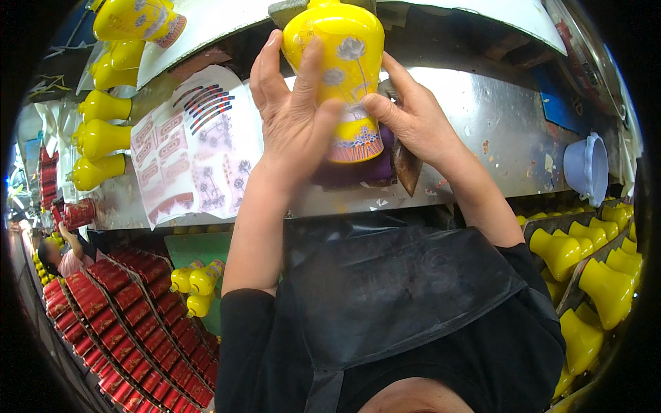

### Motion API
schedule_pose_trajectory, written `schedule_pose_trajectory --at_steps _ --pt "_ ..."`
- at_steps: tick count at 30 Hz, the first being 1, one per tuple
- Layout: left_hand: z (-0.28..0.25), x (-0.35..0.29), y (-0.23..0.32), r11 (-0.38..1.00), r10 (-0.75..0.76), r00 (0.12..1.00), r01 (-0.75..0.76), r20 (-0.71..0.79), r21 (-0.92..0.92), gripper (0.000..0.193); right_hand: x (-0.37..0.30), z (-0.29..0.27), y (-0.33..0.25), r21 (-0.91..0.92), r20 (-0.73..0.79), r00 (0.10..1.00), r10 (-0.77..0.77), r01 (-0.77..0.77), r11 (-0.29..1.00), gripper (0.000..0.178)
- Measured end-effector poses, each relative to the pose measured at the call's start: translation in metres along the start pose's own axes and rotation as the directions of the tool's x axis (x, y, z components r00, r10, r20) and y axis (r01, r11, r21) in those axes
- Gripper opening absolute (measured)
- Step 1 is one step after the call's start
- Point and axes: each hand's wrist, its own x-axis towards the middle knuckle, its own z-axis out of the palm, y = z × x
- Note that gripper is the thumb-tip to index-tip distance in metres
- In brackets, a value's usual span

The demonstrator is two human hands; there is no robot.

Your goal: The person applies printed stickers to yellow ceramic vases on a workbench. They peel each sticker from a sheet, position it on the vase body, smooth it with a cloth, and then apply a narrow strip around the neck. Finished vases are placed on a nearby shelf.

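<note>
A glossy yellow vase (335,62) with grey lotus flowers and a patterned band at its base lies between my hands at the bench, its neck pointing away from me. My left hand (288,120) grips its left side, with the index finger along the front and the thumb blurred over the lower flowers. Around the right side wraps my right hand (421,124), its thumb pressing on the narrow lower part and its other fingers mostly hidden behind. Under the base shows something purple (351,175). Beside it, a brown pointed piece (408,172) sticks toward me.
A printed decal sheet (186,162) lies left on the metal bench (482,96). Several yellow vases (103,138) line the left edge. A lilac basin (586,168) stands right. Racks of red vases (131,323) and yellow vases (609,289) flank me. Another person (69,255) works far left.
</note>
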Motion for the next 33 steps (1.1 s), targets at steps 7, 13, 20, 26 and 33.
schedule_pose_trajectory --at_steps 7,13,20,26,33 --pt "0.001 0.007 0.001 0.999 0.029 0.999 -0.030 0.025 0.036 0.077 0.000 -0.002 -0.002 0.048 0.024 0.999 0.046 -0.047 0.998 0.079" --pt "0.001 0.007 -0.002 0.999 0.037 0.999 -0.038 0.028 0.027 0.077 0.000 -0.001 -0.001 0.032 -0.008 1.000 -0.022 0.023 0.999 0.081" --pt "0.002 0.007 -0.004 0.998 0.050 0.999 -0.050 0.017 0.046 0.077 0.000 -0.001 0.000 0.063 -0.003 1.000 -0.026 0.026 0.998 0.082" --pt "0.001 0.005 -0.005 0.994 0.037 0.998 -0.041 0.044 0.098 0.080 -0.001 -0.003 -0.002 0.088 0.055 0.992 0.116 -0.120 0.989 0.079" --pt "0.006 0.005 -0.005 0.889 -0.195 0.980 0.191 0.033 -0.416 0.105 0.008 -0.027 -0.032 0.068 -0.082 0.995 0.065 -0.060 0.996 0.069"
